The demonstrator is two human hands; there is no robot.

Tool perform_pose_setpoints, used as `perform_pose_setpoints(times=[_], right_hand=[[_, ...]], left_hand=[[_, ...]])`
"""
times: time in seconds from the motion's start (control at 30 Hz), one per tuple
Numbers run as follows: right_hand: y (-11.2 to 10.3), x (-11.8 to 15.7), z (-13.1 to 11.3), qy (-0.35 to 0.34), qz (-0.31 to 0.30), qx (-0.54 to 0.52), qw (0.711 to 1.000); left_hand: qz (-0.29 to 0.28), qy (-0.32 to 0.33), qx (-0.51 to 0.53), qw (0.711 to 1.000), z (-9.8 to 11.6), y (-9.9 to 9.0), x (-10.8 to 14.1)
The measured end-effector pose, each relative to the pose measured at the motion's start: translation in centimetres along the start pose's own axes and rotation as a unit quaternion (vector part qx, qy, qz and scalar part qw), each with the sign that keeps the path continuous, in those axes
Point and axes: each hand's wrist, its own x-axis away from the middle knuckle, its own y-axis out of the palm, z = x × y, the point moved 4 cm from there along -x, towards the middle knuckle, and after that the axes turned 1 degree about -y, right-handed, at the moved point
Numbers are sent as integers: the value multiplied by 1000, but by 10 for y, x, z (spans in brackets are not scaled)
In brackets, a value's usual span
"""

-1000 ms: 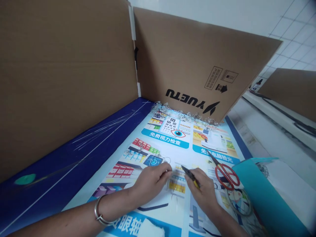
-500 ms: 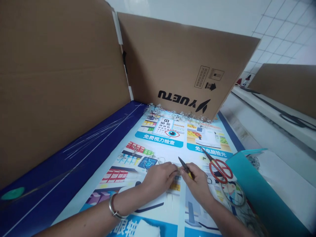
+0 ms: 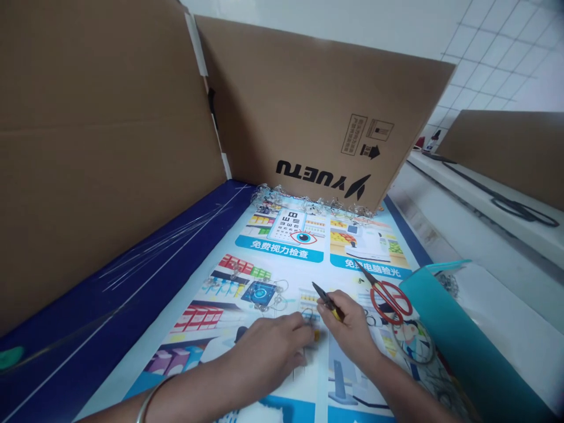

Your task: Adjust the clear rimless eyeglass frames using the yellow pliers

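Observation:
My right hand (image 3: 346, 320) is closed around small pliers (image 3: 329, 302) with dark jaws and yellow-and-black handles, their tips pointing up and away to the left. A thin wire loop (image 3: 309, 314) shows beside its fingertips; whether these fingers hold it is unclear. My left hand (image 3: 275, 346) is low over the printed sheet, fingers bent and apart, with nothing visible between them. Thin straight wires (image 3: 294, 371) lie partly hidden under it. To the right of the pliers lie red-handled scissors (image 3: 391, 302). Small bent wire pieces (image 3: 275, 296) rest on the sheet beyond my left hand.
Tall cardboard panels (image 3: 326, 111) stand at the back and left. Tangled wire pieces (image 3: 317, 205) line the back panel's foot. At right are a coil of wire (image 3: 414, 346) and a teal folder (image 3: 458, 335). Long thin wires (image 3: 163, 241) lie on the blue surface at left.
My left hand has come away from my right hand and moved down toward the straight wires, its fingers loosening. The right hand keeps the pliers. The view has shifted slightly.

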Motion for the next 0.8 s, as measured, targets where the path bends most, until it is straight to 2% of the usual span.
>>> perform_pose_setpoints(times=[0.27, 0.57, 0.8], right_hand=[[3, -1, -3, 2, -16, 8, 1000], [6, 0, -2, 5, -36, 15, 999], [8, 0, 2, 4, -42, 19, 999]], left_hand=[[-13, 28, -37, 999, -3, 11, -1], [-12, 37, -3, 999, -3, 9, 1], [13, 51, -31, 998, 2, 7, 5]])
